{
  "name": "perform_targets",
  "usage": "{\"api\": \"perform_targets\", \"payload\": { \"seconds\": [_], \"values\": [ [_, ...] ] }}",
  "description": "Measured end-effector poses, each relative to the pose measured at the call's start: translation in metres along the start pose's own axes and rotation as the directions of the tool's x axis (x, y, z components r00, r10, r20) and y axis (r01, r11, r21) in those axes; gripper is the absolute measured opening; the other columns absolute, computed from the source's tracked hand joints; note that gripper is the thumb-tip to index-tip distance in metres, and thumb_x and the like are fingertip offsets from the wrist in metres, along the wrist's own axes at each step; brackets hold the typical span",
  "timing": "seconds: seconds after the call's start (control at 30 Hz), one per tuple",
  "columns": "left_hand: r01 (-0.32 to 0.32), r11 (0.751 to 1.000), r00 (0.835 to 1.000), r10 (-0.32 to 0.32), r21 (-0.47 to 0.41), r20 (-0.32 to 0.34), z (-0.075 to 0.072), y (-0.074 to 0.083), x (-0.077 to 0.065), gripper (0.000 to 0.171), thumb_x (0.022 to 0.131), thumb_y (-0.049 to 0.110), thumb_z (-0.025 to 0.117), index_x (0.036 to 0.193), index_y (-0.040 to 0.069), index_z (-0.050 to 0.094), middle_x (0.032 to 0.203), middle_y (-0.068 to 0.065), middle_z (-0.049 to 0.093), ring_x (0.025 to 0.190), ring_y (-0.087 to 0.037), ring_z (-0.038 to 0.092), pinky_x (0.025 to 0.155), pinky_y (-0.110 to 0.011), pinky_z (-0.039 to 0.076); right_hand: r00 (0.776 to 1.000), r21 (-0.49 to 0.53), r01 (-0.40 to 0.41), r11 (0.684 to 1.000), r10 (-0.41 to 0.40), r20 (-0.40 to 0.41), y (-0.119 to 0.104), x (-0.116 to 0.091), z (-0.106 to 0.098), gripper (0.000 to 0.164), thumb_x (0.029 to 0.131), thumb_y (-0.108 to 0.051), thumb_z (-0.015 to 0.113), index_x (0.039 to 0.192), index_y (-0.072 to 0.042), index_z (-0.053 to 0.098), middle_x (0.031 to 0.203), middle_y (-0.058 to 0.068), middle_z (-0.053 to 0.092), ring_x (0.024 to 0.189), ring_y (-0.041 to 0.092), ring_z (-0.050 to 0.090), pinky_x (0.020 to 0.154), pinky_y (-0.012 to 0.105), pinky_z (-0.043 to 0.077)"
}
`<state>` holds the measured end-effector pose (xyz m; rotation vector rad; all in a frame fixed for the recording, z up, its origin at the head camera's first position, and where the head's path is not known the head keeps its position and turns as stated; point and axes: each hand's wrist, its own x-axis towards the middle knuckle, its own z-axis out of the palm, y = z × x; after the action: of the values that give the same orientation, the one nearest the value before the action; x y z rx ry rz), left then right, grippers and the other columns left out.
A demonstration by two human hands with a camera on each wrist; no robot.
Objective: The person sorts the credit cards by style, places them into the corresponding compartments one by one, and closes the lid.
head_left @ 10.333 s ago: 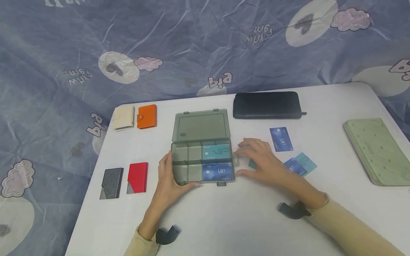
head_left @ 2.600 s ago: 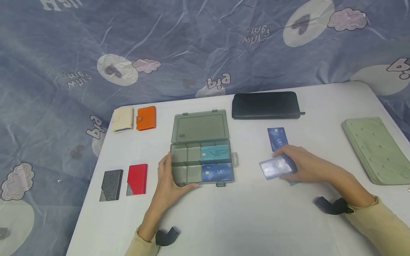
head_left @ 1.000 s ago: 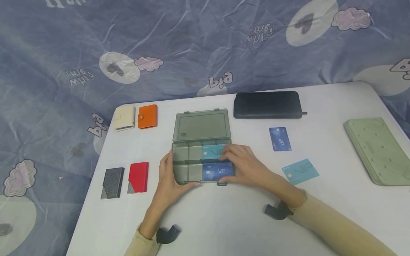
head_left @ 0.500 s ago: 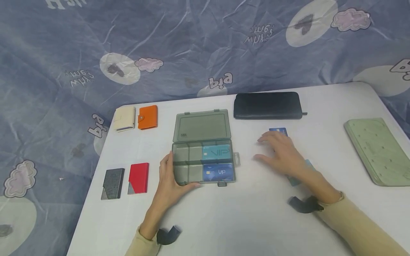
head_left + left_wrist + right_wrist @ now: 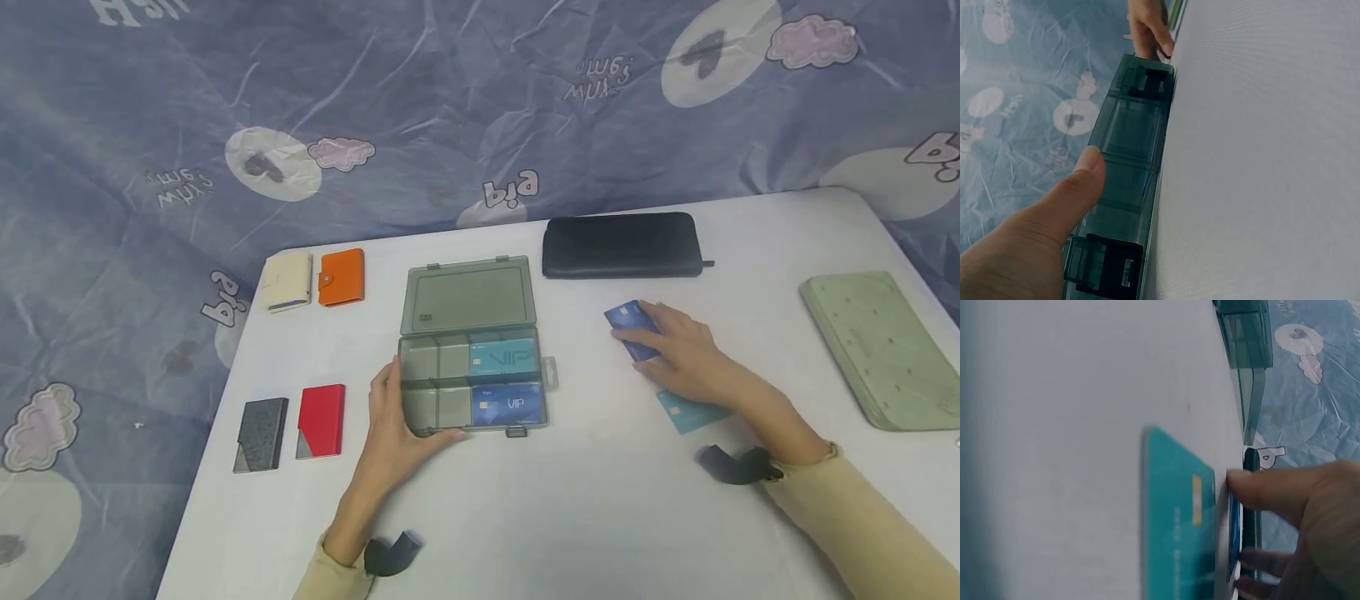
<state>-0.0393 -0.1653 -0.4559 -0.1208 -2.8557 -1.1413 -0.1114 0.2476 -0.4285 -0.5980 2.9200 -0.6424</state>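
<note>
In the head view my left hand (image 5: 390, 425) grips the near left corner of a green see-through compartment box (image 5: 437, 382), fingers along its side and thumb on its front wall. The box stands with its lid (image 5: 469, 296) folded back. A teal card (image 5: 501, 357) lies in its far right compartment and a blue card (image 5: 507, 404) in the near right one. My right hand (image 5: 686, 350) pinches another blue card (image 5: 628, 317), thumb and fingers at its edges, as the right wrist view also shows. Under that wrist lies a teal card (image 5: 692, 412), partly hidden.
A black zip wallet (image 5: 621, 246) lies behind the right hand, and a green quilted pouch (image 5: 885, 350) at the right. On the left are a cream card holder (image 5: 287, 281), an orange one (image 5: 342, 277), a grey one (image 5: 262, 433) and a red one (image 5: 321, 419).
Over the last second my right hand has left the box, moved right and taken hold of the blue card, which has shifted left. Earlier it carried another blue card. The left hand has stayed put.
</note>
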Motion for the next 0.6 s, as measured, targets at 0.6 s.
{"api": "perform_targets", "payload": {
  "seconds": [0.6],
  "values": [
    [-0.003,1.0,1.0,0.003,-0.013,-0.001,0.0002,-0.0015,0.0015,0.122,0.056,0.059,0.08,0.15,0.02,0.011,0.147,-0.005,0.02,0.129,-0.017,0.025,0.094,-0.047,0.045,0.999,-0.012,-0.004,1.0,0.003,-0.038,0.0028,0.0093,-0.004,0.05,0.071,-0.026,0.079,0.111,-0.002,0.06,0.127,0.022,0.043,0.116,0.042,0.036,0.09,0.058,0.032]
  ]
}}
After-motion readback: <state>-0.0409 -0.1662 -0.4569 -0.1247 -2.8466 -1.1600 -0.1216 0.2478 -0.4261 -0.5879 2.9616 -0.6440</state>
